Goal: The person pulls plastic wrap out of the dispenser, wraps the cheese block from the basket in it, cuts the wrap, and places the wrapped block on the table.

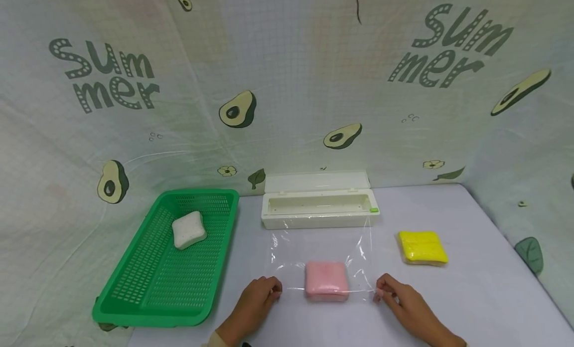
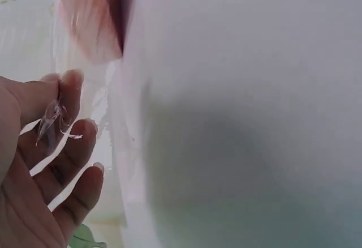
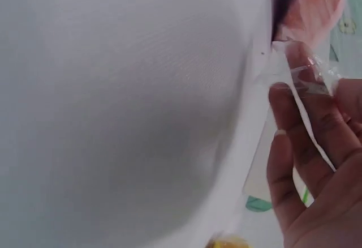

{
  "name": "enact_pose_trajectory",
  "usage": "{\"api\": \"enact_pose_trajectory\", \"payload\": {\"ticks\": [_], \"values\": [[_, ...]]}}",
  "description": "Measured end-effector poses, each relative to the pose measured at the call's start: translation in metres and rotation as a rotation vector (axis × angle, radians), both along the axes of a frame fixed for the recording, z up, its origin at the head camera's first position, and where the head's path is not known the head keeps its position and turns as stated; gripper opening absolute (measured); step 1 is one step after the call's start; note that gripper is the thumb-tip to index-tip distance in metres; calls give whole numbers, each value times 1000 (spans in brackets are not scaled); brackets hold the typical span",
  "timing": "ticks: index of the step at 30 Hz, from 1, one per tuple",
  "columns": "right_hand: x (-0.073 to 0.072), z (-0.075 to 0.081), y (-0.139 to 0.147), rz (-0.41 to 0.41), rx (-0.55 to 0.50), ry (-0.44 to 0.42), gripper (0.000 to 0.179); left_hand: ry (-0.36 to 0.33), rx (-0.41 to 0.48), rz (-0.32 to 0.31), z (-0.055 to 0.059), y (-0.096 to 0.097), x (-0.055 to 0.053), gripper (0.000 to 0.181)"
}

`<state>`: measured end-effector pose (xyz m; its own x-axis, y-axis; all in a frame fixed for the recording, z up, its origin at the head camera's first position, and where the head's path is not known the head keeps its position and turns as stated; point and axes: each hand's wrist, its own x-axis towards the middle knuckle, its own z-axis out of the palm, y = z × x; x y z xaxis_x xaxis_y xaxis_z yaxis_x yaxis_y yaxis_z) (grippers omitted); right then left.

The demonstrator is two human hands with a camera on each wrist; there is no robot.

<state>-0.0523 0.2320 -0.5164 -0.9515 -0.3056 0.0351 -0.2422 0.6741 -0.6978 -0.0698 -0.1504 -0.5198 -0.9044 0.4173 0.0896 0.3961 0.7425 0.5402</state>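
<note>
A sheet of clear cling film point(image 1: 287, 252) runs from the white dispenser box point(image 1: 314, 221) toward me and lies over a pink block point(image 1: 327, 278), which looks soft and rounded. My left hand point(image 1: 259, 299) pinches the film's near left corner between thumb and index finger; a crumpled bit of film point(image 2: 52, 118) shows there in the left wrist view. At the near right corner, my right hand point(image 1: 401, 302) pinches the film, and its gathered edge point(image 3: 311, 81) shows over the fingers in the right wrist view. The film's front edge crosses the pink block near its front.
On the left stands a green plastic basket point(image 1: 219, 257) with a white block point(image 1: 189, 230) inside. A yellow block point(image 1: 422, 247) lies on the table to the right. The dispenser's lid point(image 1: 316, 180) is raised against the printed cloth point(image 1: 287, 78) behind.
</note>
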Motion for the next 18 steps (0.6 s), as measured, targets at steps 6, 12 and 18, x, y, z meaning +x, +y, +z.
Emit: {"api": "enact_pose_trajectory", "payload": {"ticks": [6, 12, 18], "values": [[-8, -4, -5, -25, -16, -77, 7, -47, 36, 17, -5, -1, -6, 8], [-9, -6, -10, -102, 86, -132, 8, 26, -21, -93, -12, -3, -4, 8], [-2, 3, -15, -178, 231, -15, 19, 118, -175, -113, -12, -1, -1, 28]]}}
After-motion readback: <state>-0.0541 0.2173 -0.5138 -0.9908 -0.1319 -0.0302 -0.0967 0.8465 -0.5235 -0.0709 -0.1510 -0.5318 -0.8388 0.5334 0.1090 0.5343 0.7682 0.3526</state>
